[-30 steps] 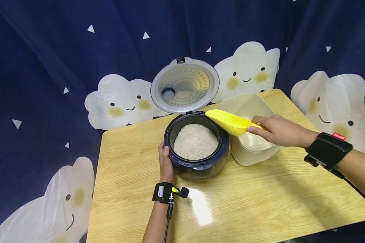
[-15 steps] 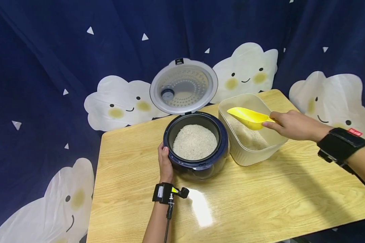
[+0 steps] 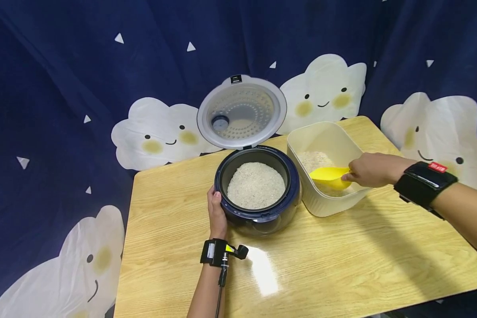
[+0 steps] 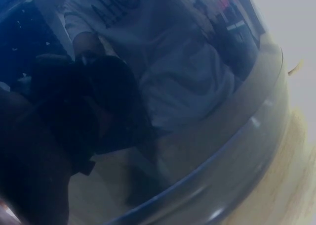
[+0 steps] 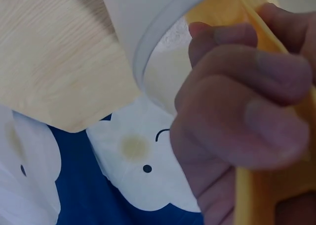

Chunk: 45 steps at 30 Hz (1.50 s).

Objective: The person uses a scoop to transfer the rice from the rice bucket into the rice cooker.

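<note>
A dark blue rice cooker [image 3: 258, 223] stands with its lid [image 3: 242, 112] raised and its pot holding white rice [image 3: 256, 185]. My left hand [image 3: 216, 214] rests against the cooker's left side, thumb near the rim, other fingers mostly hidden. The cooker's glossy wall [image 4: 197, 175] fills most of the left wrist view. My right hand [image 3: 367, 169] grips the handle of a yellow scoop [image 3: 330, 176], whose bowl is down inside a cream-coloured bin [image 3: 322, 205] of rice. In the right wrist view, my right hand's fingers [image 5: 232, 116] curl round the scoop's handle.
The bin stands just right of the cooker on a wooden table [image 3: 163, 274]. Behind the table hangs a dark blue curtain [image 3: 175, 26] with white clouds. A cable runs back along the left forearm.
My right hand has carried the scoop from beside the cooker's rim to the right, over the bin, then lowered it inside. The left hand and cooker stay put.
</note>
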{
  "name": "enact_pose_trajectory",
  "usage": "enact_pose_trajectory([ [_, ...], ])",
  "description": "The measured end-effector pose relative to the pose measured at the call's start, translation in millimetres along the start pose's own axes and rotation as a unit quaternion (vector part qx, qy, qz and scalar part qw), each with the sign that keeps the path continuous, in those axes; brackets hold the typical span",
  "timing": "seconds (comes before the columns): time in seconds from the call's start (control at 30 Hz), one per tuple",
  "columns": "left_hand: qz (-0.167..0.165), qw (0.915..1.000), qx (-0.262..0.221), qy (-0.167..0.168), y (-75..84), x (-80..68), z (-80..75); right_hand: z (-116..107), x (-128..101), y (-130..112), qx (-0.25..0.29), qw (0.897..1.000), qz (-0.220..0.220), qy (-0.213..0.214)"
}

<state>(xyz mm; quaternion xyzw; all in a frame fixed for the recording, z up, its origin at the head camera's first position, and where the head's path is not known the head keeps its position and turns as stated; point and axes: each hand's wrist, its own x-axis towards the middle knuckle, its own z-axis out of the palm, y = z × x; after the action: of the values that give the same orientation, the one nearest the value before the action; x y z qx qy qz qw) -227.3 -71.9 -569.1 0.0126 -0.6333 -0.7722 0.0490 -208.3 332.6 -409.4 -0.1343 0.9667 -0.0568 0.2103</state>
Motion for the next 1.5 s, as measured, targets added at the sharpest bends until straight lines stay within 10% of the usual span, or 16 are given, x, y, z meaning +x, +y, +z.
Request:
enact_pose_trajectory([
  [0.53,-0.003,0.9997,0.023,-0.003,1.1,1.3,4.2,14.3,20.4,-7.1,-0.064,0.997,0.022,-0.033],
  [1.5,0.01,0.9999,0.007,0.008,-2.2,0.2,1.6,58.3,72.2,-8.2,0.01,0.996,0.015,0.085],
])
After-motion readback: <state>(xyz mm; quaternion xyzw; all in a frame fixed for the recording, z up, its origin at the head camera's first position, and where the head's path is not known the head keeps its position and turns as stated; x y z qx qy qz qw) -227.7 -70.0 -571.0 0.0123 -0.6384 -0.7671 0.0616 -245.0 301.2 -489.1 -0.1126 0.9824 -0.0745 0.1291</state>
